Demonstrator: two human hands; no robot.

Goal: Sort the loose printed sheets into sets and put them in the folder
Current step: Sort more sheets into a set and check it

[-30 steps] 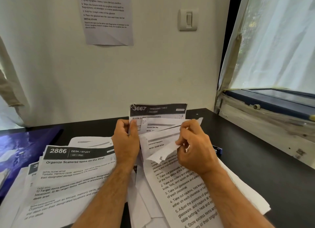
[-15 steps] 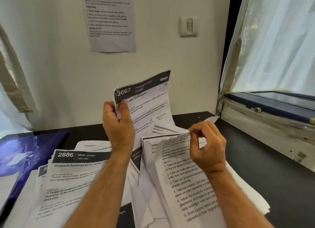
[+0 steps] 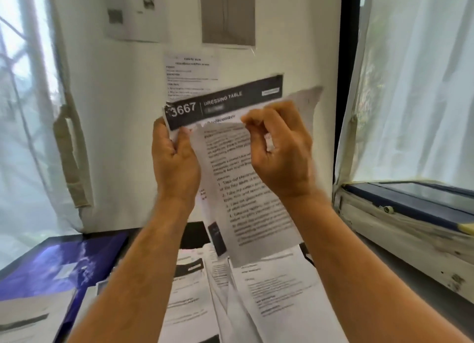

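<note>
I hold a small stapled set of printed sheets up in front of the wall. My left hand (image 3: 174,160) grips its top left corner, by the black header that reads 3667 (image 3: 223,101). My right hand (image 3: 279,152) pinches the top edge of the front sheet (image 3: 246,196), which curls forward and hangs down. Below, loose printed sheets (image 3: 277,291) lie fanned out on the dark desk. A blue folder (image 3: 56,265) lies on the desk at the left.
Several papers are taped to the white wall (image 3: 295,34) right behind the raised sheets. A window sill (image 3: 400,219) with a dark frame runs along the right. Sheer curtains hang on both sides. A further paper pile (image 3: 23,317) lies at the bottom left.
Both hands have risen from the desk with the 3667 set. The right hand, which was at the pile on the desk, now pinches the front sheet up high. The view has tilted upward.
</note>
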